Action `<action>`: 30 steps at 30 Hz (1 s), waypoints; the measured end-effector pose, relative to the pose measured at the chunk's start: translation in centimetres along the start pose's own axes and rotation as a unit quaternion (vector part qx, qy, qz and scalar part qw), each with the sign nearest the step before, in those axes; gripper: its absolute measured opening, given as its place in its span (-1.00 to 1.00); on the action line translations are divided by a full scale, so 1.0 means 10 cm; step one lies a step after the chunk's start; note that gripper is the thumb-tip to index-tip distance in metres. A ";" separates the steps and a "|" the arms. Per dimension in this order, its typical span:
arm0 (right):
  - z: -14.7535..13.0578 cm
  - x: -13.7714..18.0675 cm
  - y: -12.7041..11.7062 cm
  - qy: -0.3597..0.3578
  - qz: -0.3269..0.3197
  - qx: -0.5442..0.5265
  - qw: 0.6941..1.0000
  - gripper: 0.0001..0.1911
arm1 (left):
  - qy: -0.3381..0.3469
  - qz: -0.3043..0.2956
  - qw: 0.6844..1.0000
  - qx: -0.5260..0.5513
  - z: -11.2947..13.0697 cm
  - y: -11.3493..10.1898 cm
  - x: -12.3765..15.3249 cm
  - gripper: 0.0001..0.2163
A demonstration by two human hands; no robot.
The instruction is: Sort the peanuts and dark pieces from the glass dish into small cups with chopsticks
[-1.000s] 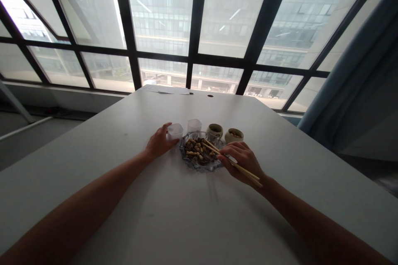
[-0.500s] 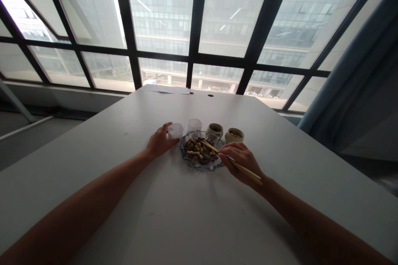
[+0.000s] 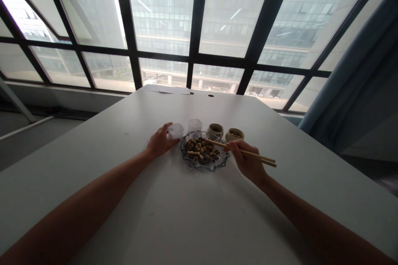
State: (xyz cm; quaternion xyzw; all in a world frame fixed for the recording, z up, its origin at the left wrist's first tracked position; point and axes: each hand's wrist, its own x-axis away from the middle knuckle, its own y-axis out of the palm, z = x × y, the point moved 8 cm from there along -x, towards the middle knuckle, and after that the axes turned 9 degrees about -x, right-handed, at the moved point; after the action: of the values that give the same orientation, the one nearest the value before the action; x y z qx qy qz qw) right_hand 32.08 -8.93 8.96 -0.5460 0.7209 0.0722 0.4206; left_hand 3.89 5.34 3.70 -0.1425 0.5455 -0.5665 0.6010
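Observation:
A scalloped glass plate [image 3: 189,163] heaped with nuts and dark seeds sits in the middle of the white table [image 3: 174,219]. My right hand [image 3: 247,159] grips a pair of wooden chopsticks [image 3: 248,153], whose tips reach over the plate's far right part. My left hand [image 3: 159,143] rests left of the plate, thumb and fingers around a small clear plastic cup [image 3: 175,130]. A second clear cup [image 3: 195,124] stands just behind the plate. Two small ceramic bowls [image 3: 214,129] [image 3: 234,134] stand to its right, each with something inside.
Sheets of paper [image 3: 166,89] lie at the table's far edge near two dark holes. Behind it rises a large black-framed window. A blue-grey curtain [image 3: 357,70] hangs at the right, and the floor drops away on the left.
My right hand has swung to the right and lifted, so the chopsticks now lie flatter with their tips at the plate's far right. My left hand has stayed on the cup.

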 end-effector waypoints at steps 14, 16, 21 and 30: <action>0.58 0.03 -0.16 0.150 0.155 -0.184 0.959 -0.61 | -0.003 0.000 1.000 -0.001 0.01 -0.01 0.01 -0.34; 0.28 0.02 -0.21 0.055 0.140 -0.095 0.984 -0.67 | 0.002 0.011 1.000 0.002 0.01 -0.03 0.01 -0.34; -0.51 0.15 0.04 -0.298 -0.072 0.089 0.948 -0.91 | 0.009 0.041 0.999 0.003 0.02 -0.09 0.01 -0.35; -0.68 0.26 0.13 -0.400 -0.113 0.131 0.900 -0.84 | 0.039 0.053 0.998 -0.006 0.08 -0.11 0.01 -0.41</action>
State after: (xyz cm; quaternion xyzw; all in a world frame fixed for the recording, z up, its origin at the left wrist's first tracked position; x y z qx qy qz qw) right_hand 27.23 -14.15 11.01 -0.4891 0.4283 0.1416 0.7465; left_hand 3.88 4.53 4.82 -0.0947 0.5786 -0.5361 0.6073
